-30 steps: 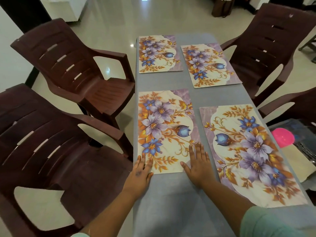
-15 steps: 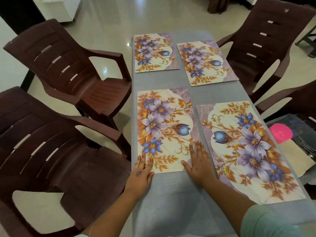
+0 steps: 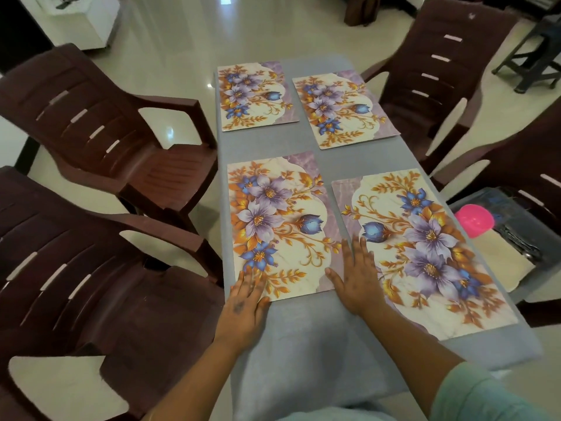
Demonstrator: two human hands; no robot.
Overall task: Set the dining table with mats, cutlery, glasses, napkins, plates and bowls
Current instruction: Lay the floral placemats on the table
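Note:
Several floral mats lie on the grey table point(image 3: 303, 344). The near left mat point(image 3: 279, 226) has my left hand point(image 3: 246, 302) flat on its near left corner, fingers straight. My right hand point(image 3: 358, 278) rests flat with fingers spread in the gap between that mat and the near right mat point(image 3: 425, 250), its fingers touching the near right mat's left edge. Two more mats lie further back: the far left mat point(image 3: 255, 95) and the far right mat point(image 3: 343, 107). Neither hand holds anything.
Two dark brown plastic chairs point(image 3: 100, 141) stand at the table's left and two chairs point(image 3: 440, 74) at its right. A side surface point(image 3: 522, 247) at the right carries a pink bowl point(image 3: 473, 221), a cream cloth point(image 3: 504, 262) and dark cutlery.
My right hand slid right from the near left mat's corner to the gap beside the near right mat. My left hand stays on the near left mat's corner.

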